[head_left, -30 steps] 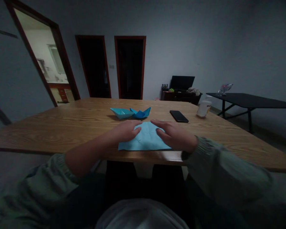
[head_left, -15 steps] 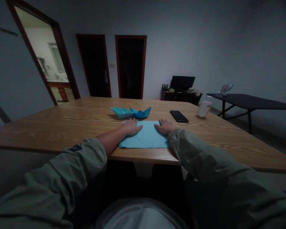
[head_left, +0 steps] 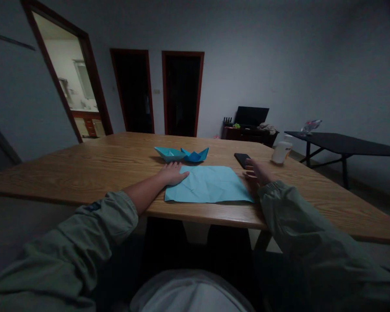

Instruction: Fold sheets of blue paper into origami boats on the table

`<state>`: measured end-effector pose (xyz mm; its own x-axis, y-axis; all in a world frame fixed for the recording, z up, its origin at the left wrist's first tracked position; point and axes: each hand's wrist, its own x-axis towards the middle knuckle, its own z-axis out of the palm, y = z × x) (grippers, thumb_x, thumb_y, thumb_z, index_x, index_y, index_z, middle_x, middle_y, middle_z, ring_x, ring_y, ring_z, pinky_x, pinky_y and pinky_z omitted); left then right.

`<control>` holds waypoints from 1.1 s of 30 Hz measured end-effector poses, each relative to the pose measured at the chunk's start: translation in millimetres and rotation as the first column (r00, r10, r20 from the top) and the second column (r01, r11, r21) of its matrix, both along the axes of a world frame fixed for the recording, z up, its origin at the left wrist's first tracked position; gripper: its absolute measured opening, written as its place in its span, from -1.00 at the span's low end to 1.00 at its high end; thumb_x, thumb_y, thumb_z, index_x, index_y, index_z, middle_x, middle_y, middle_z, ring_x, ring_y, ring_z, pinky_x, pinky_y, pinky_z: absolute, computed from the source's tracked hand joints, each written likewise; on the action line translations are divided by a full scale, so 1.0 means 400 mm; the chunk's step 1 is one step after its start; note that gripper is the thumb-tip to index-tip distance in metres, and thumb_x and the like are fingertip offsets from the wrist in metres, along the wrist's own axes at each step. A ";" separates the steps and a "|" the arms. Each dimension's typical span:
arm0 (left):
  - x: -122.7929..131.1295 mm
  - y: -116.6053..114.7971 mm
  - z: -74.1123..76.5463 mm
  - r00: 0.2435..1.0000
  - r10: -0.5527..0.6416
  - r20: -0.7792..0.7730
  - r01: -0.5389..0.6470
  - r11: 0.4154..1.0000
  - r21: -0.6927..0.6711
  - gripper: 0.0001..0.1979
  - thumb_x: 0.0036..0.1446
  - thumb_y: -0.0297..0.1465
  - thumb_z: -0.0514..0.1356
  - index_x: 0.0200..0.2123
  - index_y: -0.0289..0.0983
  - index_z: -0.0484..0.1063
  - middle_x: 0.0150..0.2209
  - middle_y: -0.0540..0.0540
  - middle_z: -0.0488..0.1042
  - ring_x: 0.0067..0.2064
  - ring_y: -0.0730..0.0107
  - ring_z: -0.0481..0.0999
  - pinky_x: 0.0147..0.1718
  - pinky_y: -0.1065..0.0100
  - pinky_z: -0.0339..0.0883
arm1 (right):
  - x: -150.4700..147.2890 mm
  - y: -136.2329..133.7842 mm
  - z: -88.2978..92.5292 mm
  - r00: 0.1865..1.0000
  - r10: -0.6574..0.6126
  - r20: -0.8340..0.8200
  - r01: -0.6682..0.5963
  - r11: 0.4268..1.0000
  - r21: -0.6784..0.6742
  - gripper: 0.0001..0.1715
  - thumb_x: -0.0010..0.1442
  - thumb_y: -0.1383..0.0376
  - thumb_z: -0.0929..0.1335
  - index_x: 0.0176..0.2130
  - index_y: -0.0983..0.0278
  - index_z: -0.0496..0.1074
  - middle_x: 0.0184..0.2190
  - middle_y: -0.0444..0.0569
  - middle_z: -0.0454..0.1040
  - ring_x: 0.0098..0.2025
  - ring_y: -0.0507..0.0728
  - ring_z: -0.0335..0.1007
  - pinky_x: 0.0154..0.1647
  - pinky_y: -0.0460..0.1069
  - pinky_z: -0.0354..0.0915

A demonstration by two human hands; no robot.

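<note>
The bottle's label [head_left: 287, 152] is unreadably small — the right hand [head_left: 256, 172] partly hides the phone [head_left: 241, 158].

Just beyond the left grip [head_left: 173, 173], 2 folded paper boats sit touching on the worktop [head_left: 84, 173], a pale teal boat [head_left: 169, 153] and a deeper blue boat [head_left: 195, 155]. Just beyond the right grip [head_left: 258, 171] lies a black smartphone [head_left: 242, 159], with a white plastic bottle [head_left: 282, 152] near it and further right. Well past the right grip stand a black side table [head_left: 344, 144] carrying a clear plastic item [head_left: 311, 126] and a dark cabinet [head_left: 247, 135] under a black screen [head_left: 251, 116], while 2 dark doorways [head_left: 133, 91] and a lit doorway [head_left: 65, 78] lie well beyond the left grip.
</note>
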<state>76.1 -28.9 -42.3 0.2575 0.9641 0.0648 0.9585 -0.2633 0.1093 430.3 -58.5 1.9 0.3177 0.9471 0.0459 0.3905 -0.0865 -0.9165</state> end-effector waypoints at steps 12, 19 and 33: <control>0.018 -0.032 0.012 1.000 0.001 0.014 -0.001 1.000 -0.008 -0.17 0.15 0.18 -0.27 0.37 -0.12 -0.06 0.39 -0.26 -0.10 0.37 -0.18 -0.11 0.24 -0.14 -0.20 | 0.002 -0.079 0.047 0.879 0.005 -0.477 -0.112 0.974 -0.195 -0.70 0.20 0.08 0.21 -0.16 0.21 0.25 -0.15 0.10 0.36 -0.22 0.17 0.41 -0.32 0.09 0.46; 0.023 -0.040 0.017 0.999 -0.002 0.038 0.002 1.000 -0.004 -0.20 0.16 0.17 -0.24 0.36 -0.09 -0.03 0.38 -0.25 -0.07 0.37 -0.19 -0.10 0.24 -0.15 -0.20 | 0.001 -0.081 0.052 0.861 0.038 -0.507 -0.158 0.968 -0.196 -0.71 0.20 0.11 0.21 -0.15 0.23 0.22 -0.18 0.13 0.43 -0.30 0.16 0.47 -0.40 0.04 0.42; 0.031 -0.050 0.034 0.999 0.020 0.044 -0.021 1.000 0.014 -0.19 0.12 0.20 -0.24 0.34 -0.03 0.01 0.38 -0.22 -0.05 0.36 -0.28 -0.09 0.20 -0.26 -0.22 | -0.009 -0.058 0.057 0.991 0.103 0.084 -0.075 0.954 -0.291 -0.51 0.10 -0.05 0.36 -0.32 0.35 0.47 -0.52 -0.01 0.43 -0.57 0.06 0.28 -0.63 -0.07 0.17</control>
